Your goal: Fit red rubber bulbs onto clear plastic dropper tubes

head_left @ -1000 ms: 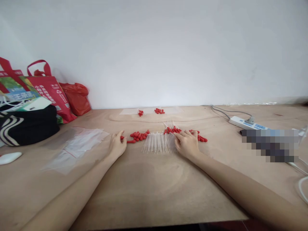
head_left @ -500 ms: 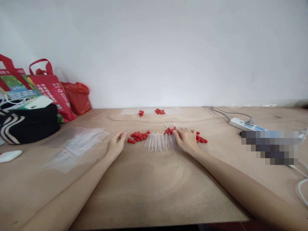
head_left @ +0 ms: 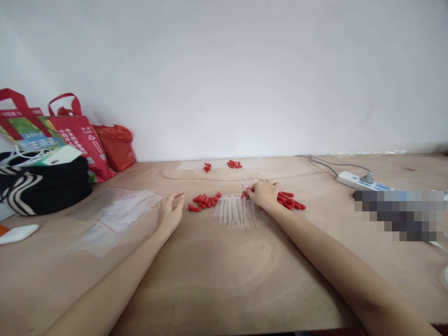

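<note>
A row of thin clear glass dropper tubes (head_left: 233, 212) lies on the wooden table, pointing toward me. My right hand (head_left: 265, 192) is bent over the right end of the row, its fingertips closed around a red rubber bulb (head_left: 248, 191); most of its grip is hidden by the back of the hand. More red bulbs (head_left: 287, 201) lie just right of that hand. My left hand (head_left: 171, 209) rests on the table with fingers loosely curved and a gap to the thumb, holding nothing. Between it and the tubes sits a red bulb pile (head_left: 206, 200).
Clear zip bags (head_left: 121, 214) lie at the left. Two small red groups, one of them bulbs (head_left: 234, 164), are on clear plastic at the back. A power strip (head_left: 364, 181) sits at right. A black pouch (head_left: 45, 184) and a red bag (head_left: 84, 144) stand at left.
My right hand has shifted slightly left and turned over the tubes, uncovering more red bulbs on its right. The left hand stays beside the bulb pile. The whole view has moved a little.
</note>
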{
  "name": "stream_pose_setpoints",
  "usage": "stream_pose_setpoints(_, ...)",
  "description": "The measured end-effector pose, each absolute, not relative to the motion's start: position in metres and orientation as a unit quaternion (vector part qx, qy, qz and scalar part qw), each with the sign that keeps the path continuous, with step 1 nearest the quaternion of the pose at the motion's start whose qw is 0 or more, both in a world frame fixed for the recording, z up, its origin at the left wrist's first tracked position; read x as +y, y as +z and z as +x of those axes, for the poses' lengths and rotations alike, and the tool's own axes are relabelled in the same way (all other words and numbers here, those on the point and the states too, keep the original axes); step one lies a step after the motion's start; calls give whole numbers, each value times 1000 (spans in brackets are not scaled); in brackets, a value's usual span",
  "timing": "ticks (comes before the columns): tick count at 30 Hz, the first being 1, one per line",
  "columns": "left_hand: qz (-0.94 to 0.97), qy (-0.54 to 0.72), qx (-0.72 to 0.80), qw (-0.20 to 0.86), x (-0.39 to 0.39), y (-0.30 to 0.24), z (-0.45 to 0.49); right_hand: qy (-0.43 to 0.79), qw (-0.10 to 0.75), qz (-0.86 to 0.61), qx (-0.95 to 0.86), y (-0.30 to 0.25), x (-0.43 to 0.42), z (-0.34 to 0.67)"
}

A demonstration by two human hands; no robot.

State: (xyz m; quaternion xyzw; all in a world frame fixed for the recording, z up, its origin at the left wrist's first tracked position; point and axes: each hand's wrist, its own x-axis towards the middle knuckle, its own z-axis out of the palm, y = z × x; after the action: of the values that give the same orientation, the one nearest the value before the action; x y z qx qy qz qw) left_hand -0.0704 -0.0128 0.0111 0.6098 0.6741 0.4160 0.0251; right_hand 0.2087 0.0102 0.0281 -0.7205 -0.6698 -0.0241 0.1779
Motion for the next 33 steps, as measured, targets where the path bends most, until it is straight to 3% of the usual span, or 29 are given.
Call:
stream_pose_setpoints(5, 676, 402, 615, -54, -18, 11, -67, -55, 276, -688, -669, 30, -2, 216)
stream_pose_setpoints(8, 743, 390, 527, -137, -30, 14, -56, -86, 347, -597, -718, 29, -23, 225)
stream_pose_setpoints(13, 836, 350, 368, -205, -53, 18, -21, -124, 392, -425, -807, 15, -67, 229)
stream_pose_setpoints(20, 876, 345, 239, -239, -64, 17, 9, -112, 395, -352, -841, 3, -81, 213)
stream_pose_setpoints(33, 883, 342, 225, -230, -72, 19, 7, -176, 361, -288, -869, 9, -83, 213)
